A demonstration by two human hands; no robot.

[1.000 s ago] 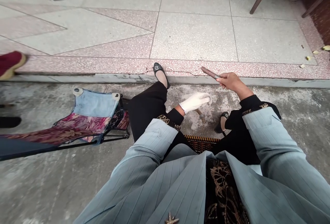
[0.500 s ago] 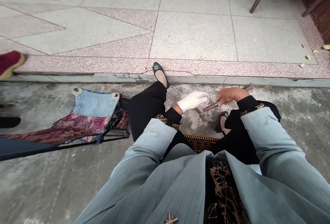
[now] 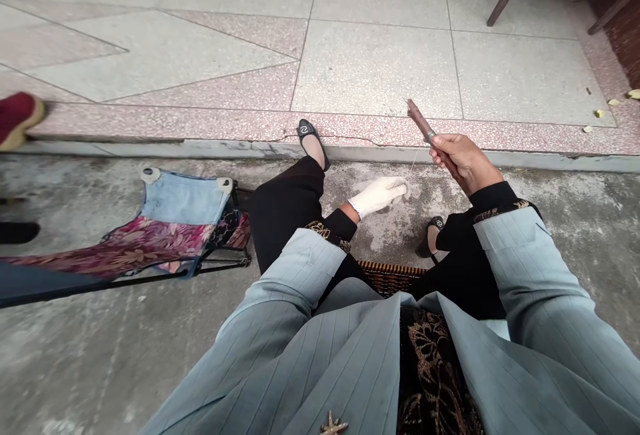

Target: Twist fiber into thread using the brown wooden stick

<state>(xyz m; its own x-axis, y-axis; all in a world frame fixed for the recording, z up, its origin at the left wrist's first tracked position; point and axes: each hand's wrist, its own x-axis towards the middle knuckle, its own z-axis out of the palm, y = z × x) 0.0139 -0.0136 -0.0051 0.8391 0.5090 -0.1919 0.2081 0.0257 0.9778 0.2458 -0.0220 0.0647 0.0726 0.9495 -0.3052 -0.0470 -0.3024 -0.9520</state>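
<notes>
My right hand (image 3: 461,158) is closed around a brown wooden stick (image 3: 419,118), held at a slant with its upper end over the step. Thin wire or cord (image 3: 429,136) is wound round the stick just above my fingers. The stick's lower part disappears behind my palm and wrist. My left hand (image 3: 381,195), in a white knitted glove, is lower and to the left, its fingers pressed together. A fine pale strand (image 3: 415,160) runs from beside the gloved fingertips up towards the stick. The exact pinch is hidden by the glove.
A tiled step (image 3: 380,68) with a cracked pinkish edge lies ahead. On the left stands a folding chair (image 3: 185,201) of blue and floral cloth. A woven seat (image 3: 390,278) shows between my legs. Another person's red shoe (image 3: 20,118) is at the far left.
My right hand has risen and turned the stick from near level to steeply slanted, away from the glove. A curved brown piece below the glove is no longer visible. The left hand barely moved.
</notes>
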